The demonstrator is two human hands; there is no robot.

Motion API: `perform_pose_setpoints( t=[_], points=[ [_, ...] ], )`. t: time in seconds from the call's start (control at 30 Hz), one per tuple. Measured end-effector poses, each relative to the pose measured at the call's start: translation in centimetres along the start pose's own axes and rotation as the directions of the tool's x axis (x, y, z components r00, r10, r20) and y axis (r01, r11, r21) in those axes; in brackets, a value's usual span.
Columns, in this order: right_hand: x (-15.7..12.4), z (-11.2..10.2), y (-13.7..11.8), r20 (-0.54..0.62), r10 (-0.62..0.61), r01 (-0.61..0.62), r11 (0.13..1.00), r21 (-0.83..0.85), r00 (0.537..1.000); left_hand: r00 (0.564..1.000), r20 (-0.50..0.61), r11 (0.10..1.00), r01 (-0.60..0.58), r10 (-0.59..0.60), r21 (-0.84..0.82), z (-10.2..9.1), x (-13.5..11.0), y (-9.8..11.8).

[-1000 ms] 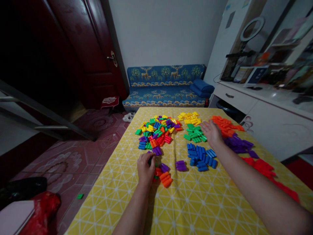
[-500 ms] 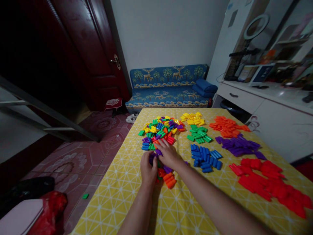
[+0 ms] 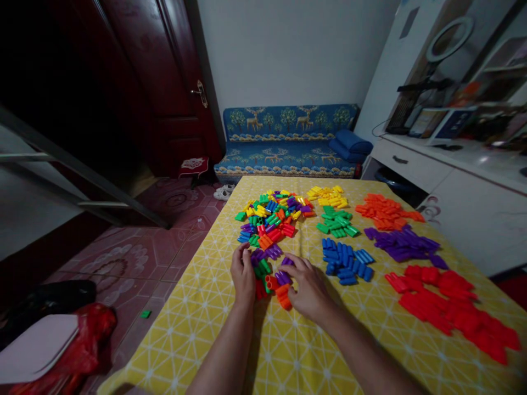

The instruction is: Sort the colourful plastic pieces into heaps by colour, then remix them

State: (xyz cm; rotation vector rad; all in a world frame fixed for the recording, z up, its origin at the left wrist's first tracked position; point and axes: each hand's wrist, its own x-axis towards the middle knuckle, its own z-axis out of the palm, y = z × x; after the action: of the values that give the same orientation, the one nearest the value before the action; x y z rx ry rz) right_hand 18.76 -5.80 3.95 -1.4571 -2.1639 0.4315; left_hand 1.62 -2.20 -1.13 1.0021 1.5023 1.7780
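Flanking block cluster [image 3: 269, 277] | left hand [image 3: 242, 274] curled beside it, grip unclear | right hand [image 3: 309, 289] released, touching

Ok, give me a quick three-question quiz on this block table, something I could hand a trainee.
1. True or false: the left hand and right hand are both at the small cluster of blocks in front of the mixed pile.
2. Which single-colour pile lies nearest the right hand? A red, B blue, C yellow.
3. How many single-colour piles lie on the yellow tablecloth?
Key: 1 true. 2 B, the blue pile. 3 six.
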Motion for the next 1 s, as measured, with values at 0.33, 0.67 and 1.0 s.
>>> perform_pose_setpoints(
  t=[0.33, 0.67, 1.0],
  points=[
    [1.7, 3.9, 0.3, -0.015, 0.111, -0.112, 0.987, -0.112, 0.994, 0.977, 0.142, 0.866, -0.209, 0.162, 0.453, -0.2, -0.1, 0.2],
    [5.0, 3.9, 2.9, 0.074, -0.033, 0.033, 0.999, 0.0, 0.997, 0.915, 0.375, 0.862, -0.305, 0.148, 0.404, 0.0, -0.3, 0.1],
    [3.6, 5.0, 1.8, -0.353, -0.014, 0.101, 0.968, 0.23, 0.935, 0.906, 0.399, 0.98, -0.187, 0.144, 0.072, 0.5, -0.4, 0.2]
  ],
)
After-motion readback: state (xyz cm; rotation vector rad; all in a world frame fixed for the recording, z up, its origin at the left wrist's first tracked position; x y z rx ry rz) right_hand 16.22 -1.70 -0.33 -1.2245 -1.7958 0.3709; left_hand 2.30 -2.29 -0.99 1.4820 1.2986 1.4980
